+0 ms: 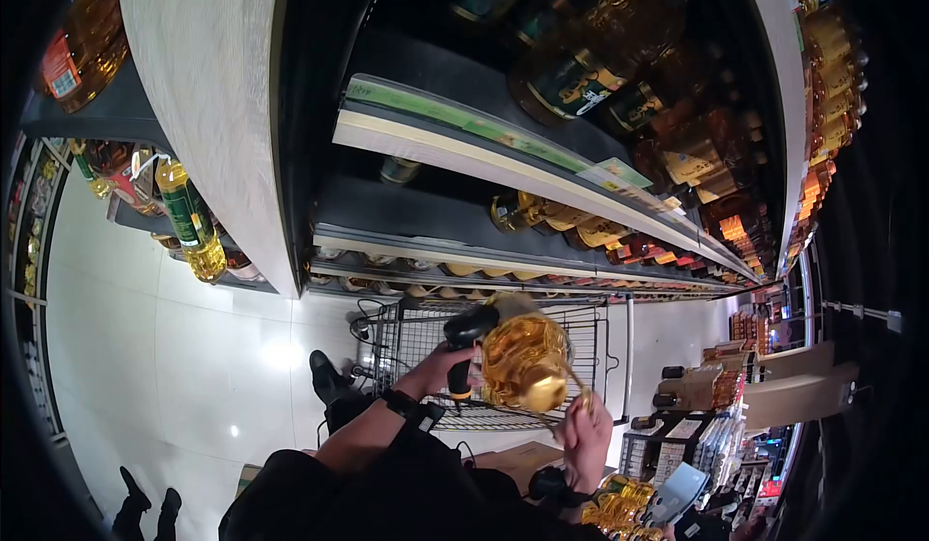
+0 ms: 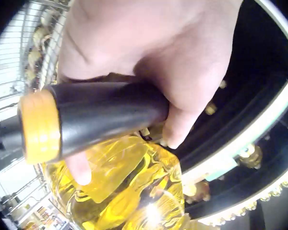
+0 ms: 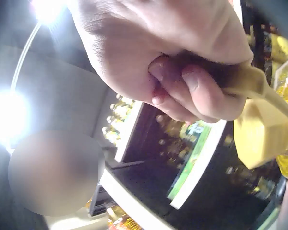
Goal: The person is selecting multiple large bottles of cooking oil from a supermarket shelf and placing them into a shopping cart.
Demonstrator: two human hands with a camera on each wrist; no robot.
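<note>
Above the wire shopping cart [image 1: 406, 343]: right hand [image 1: 585, 435] grips the oil bottle [image 1: 523, 362] by its yellow carry handle [image 3: 252, 81]. Left hand [image 1: 443, 365] is clenched round a black scanner [image 1: 466, 331], nose at the bottle. Bottle is off the shelf [image 1: 455, 125], apparently mid-scan, not yet in the cart. Left wrist view alone shows the scanner's yellow butt cap [image 2: 38, 127]; head view alone shows both hands together.
</note>
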